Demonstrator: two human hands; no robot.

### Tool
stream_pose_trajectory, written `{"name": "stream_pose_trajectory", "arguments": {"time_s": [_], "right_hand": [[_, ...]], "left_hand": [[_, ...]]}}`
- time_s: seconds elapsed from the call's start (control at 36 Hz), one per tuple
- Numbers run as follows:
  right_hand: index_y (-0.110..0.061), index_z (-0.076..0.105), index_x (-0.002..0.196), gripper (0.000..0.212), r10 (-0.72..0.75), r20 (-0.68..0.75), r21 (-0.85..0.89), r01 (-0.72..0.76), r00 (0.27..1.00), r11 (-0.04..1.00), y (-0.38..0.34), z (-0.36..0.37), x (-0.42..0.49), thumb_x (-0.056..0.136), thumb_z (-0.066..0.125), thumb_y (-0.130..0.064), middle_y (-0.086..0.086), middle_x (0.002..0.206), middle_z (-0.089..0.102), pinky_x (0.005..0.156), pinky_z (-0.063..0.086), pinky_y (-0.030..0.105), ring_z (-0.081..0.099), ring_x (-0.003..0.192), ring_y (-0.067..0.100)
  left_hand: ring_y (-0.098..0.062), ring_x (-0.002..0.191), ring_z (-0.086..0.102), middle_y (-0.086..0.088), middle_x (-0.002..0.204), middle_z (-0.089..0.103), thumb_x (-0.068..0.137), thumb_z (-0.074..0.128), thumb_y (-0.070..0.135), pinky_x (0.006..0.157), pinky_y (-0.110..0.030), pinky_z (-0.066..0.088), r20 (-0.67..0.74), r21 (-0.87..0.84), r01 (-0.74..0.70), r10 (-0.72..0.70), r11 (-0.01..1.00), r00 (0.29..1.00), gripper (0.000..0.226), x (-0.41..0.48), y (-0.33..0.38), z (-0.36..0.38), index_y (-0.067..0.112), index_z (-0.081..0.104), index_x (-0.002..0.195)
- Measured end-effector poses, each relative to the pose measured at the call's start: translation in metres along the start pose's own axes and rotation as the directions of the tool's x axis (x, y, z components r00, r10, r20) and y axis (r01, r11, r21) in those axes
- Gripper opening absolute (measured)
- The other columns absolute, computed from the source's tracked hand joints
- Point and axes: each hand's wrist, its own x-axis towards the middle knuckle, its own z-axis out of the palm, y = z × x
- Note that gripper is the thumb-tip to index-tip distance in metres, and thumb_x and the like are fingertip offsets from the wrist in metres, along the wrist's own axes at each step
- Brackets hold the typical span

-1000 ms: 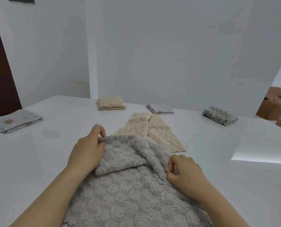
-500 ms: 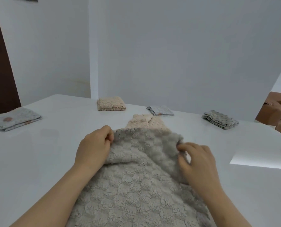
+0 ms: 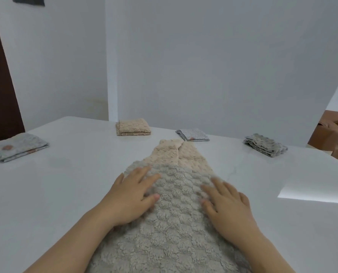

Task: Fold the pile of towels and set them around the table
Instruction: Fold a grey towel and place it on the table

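Grey and deep-piled, the fluffy bubble-textured towel [image 3: 176, 223] is lying in the middle of the white table [image 3: 65, 184], directly in front of the person, with its near end running out of the bottom of the view. Both hands are lying flat on it with fingers straight and slightly spread, gripping nothing. The left hand [image 3: 128, 198] is pressing near the far left corner and the right hand [image 3: 227, 205] near the far right, its fingertips a little blurred. The grey towel's far edge is overlapping an unfolded beige towel of the same bubbled plush [image 3: 176, 152], which is reaching out toward the wall.

That overlap is probably the main hazard. If the hands are pushing forward while smoothing, the pile may be catching the beige cloth below and rucking it, and lifting the grey one carelessly could drag the beige one along. The plush looks springy, so a pressed crease is likely to be puffing open once the palms lift, leaving a lopsided bundle. The table looks glossy, so uneven pressure from one hand could skew the whole towel sideways.

Further out, finished bundles are sitting well apart along the edges:
- a folded beige towel [image 3: 133, 127]
- a small folded patterned grey towel [image 3: 192, 134]
- a folded grey towel at the right [image 3: 264, 144]
- a folded patterned towel with a pink spot at the left [image 3: 16, 147]

A wide sweep of cloth could be nudging any of these out of place.
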Motion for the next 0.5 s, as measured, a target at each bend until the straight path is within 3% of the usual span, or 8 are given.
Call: {"name": "stream_pose_trajectory", "arguments": {"time_s": [0.03,0.08,0.14,0.28,0.33,0.39,0.44,0.5], "right_hand": [[-0.039,0.018,0.143,0.045,-0.035,0.048,0.017,0.034,0.998,0.999,-0.002,0.002,-0.001,0.099,0.022,-0.044,-0.015,0.156,0.004,0.114,0.009,0.038,0.005,0.143,0.012],[-0.039,0.018,0.143,0.045,-0.060,0.109,0.028,0.057,0.992,0.998,-0.005,0.006,-0.003,0.099,0.021,-0.045,-0.019,0.154,0.010,0.113,0.011,0.037,0.009,0.142,0.011],[-0.039,0.019,0.143,0.045,-0.060,0.086,0.035,0.057,0.995,0.998,-0.004,0.009,-0.002,0.098,0.022,-0.046,-0.019,0.152,0.014,0.112,0.012,0.037,0.012,0.141,0.010],[-0.038,0.037,0.133,0.037,-0.133,-0.061,0.073,0.137,0.989,0.988,-0.006,0.002,-0.008,0.096,0.036,-0.044,-0.016,0.138,0.037,0.105,0.021,0.027,0.029,0.131,0.008],[-0.037,0.052,0.113,0.021,-0.216,-0.093,0.160,0.229,0.972,0.960,-0.009,-0.006,-0.012,0.093,0.045,-0.038,-0.017,0.111,0.051,0.088,0.031,0.018,0.043,0.107,0.000],[-0.039,0.053,0.084,0.010,-0.304,-0.072,0.281,0.312,0.950,0.908,-0.013,-0.014,-0.016,0.088,0.056,-0.031,-0.018,0.081,0.050,0.069,0.031,0.011,0.045,0.078,-0.005],[-0.040,0.050,0.068,0.025,-0.343,0.016,0.441,0.301,0.939,0.845,-0.017,-0.018,-0.020,0.081,0.065,-0.024,-0.014,0.063,0.049,0.060,0.034,0.012,0.046,0.066,-0.003],[-0.037,0.054,0.065,0.026,-0.385,0.120,0.540,0.266,0.915,0.799,-0.021,-0.020,-0.023,0.076,0.071,-0.021,-0.012,0.055,0.051,0.055,0.035,0.012,0.046,0.058,0.000]], "left_hand": [[-0.011,0.144,-0.011,0.012,0.156,-0.013,0.090,0.018,0.064,0.116,-0.040,-0.005,0.068,0.019,-0.003,0.002,1.000,0.998,0.060,-0.001,0.000,0.003,0.044,0.002,0.144],[-0.010,0.144,-0.010,0.014,0.156,-0.010,0.057,-0.010,0.089,0.116,-0.041,-0.005,0.144,0.044,-0.021,0.014,0.999,0.989,0.097,-0.003,-0.001,0.009,0.047,-0.001,0.143],[-0.010,0.144,-0.010,0.016,0.156,-0.009,0.035,-0.024,0.091,0.115,-0.042,-0.005,0.147,0.085,-0.017,0.004,0.996,0.989,0.118,-0.003,-0.002,0.014,0.048,-0.002,0.143],[-0.011,0.143,0.005,0.014,0.154,0.009,0.062,-0.009,0.083,0.114,-0.038,0.010,0.019,0.146,-0.010,0.007,0.989,1.000,0.090,-0.005,0.004,0.011,0.046,0.013,0.142],[-0.012,0.133,0.027,0.012,0.141,0.033,0.083,0.023,0.068,0.106,-0.030,0.025,-0.081,0.126,-0.051,0.062,0.991,0.995,0.056,-0.009,0.008,0.000,0.044,0.034,0.132],[-0.001,0.105,0.044,0.017,0.111,0.048,0.089,0.050,0.044,0.087,-0.019,0.036,-0.125,0.007,-0.150,0.149,0.989,0.981,0.014,-0.013,0.011,-0.011,0.043,0.052,0.103],[0.005,0.077,0.047,0.019,0.084,0.051,0.086,0.060,0.032,0.068,-0.011,0.037,0.000,-0.154,-0.237,0.240,0.959,0.971,0.015,-0.017,0.014,-0.018,0.042,0.053,0.078],[0.006,0.070,0.048,0.018,0.074,0.052,0.083,0.065,0.028,0.063,-0.009,0.036,0.198,-0.263,-0.227,0.283,0.938,0.938,0.022,-0.020,0.015,-0.018,0.043,0.054,0.072]]}}
